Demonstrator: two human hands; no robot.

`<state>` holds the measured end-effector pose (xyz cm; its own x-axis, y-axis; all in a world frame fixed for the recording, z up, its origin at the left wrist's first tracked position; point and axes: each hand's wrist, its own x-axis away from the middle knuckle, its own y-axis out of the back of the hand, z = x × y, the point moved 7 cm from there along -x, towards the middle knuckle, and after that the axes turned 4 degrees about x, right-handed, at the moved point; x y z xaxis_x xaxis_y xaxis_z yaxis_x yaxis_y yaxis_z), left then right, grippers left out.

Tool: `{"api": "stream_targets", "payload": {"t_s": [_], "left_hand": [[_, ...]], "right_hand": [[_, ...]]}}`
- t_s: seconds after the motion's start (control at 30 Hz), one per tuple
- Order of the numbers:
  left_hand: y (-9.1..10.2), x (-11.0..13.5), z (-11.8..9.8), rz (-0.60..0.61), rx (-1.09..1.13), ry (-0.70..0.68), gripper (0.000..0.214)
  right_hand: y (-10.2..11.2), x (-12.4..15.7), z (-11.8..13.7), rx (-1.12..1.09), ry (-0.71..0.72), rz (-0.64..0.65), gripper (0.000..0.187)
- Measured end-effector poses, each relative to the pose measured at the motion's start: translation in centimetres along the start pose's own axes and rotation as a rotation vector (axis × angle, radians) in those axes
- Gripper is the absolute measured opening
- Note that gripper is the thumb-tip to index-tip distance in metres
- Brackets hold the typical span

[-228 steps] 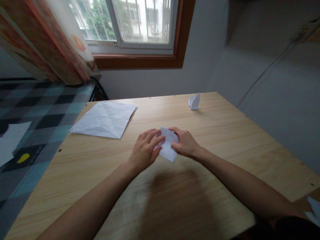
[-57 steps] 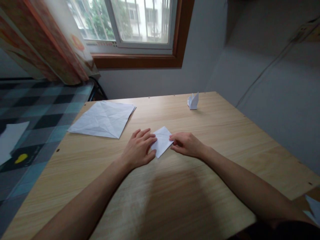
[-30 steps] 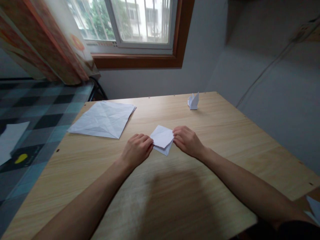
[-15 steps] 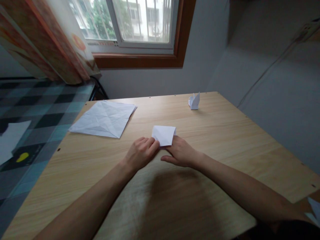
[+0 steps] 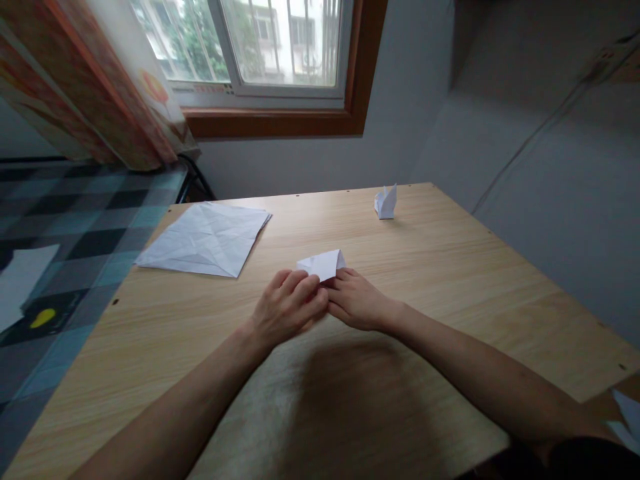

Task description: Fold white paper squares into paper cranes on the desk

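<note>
A small folded piece of white paper [image 5: 325,265] is between my hands near the middle of the table, its upper flap tilted. My left hand [image 5: 291,301] grips its near left edge, fingers curled and thumb pressed toward the right hand. My right hand [image 5: 361,298] has its fingertips tucked under the paper's right side, closed on it. The fingers beneath the paper are partly hidden.
Creased sheets of white paper [image 5: 207,240] lie at the table's far left. A small folded paper figure [image 5: 385,203] stands near the back edge of the wooden table [image 5: 450,293]. To the left is a checked cloth [image 5: 100,200] with a white sheet on it.
The folded paper has tipped and turned, showing a sloping flap. My left fingers have shifted right along its near edge, and my right thumb has drawn in toward the fingers.
</note>
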<state>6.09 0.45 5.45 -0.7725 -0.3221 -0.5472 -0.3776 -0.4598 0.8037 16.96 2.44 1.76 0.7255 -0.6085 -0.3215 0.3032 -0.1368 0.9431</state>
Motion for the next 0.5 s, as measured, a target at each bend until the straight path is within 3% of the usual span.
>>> {"api": "stream_targets", "payload": {"t_s": [0.27, 0.37, 0.5], "left_hand": [[-1.2, -0.2, 1.1, 0.283, 0.040, 0.156, 0.039], [-1.1, -0.3, 1.2, 0.279, -0.005, 0.158, 0.033], [-0.6, -0.3, 1.3, 0.178, -0.055, 0.172, 0.023]], "right_hand": [[0.6, 0.1, -0.7, -0.044, -0.007, -0.009, 0.029], [0.6, 0.1, -0.9, -0.079, -0.011, -0.011, 0.030], [0.5, 0.1, -0.8, -0.129, 0.006, -0.014, 0.028]]}}
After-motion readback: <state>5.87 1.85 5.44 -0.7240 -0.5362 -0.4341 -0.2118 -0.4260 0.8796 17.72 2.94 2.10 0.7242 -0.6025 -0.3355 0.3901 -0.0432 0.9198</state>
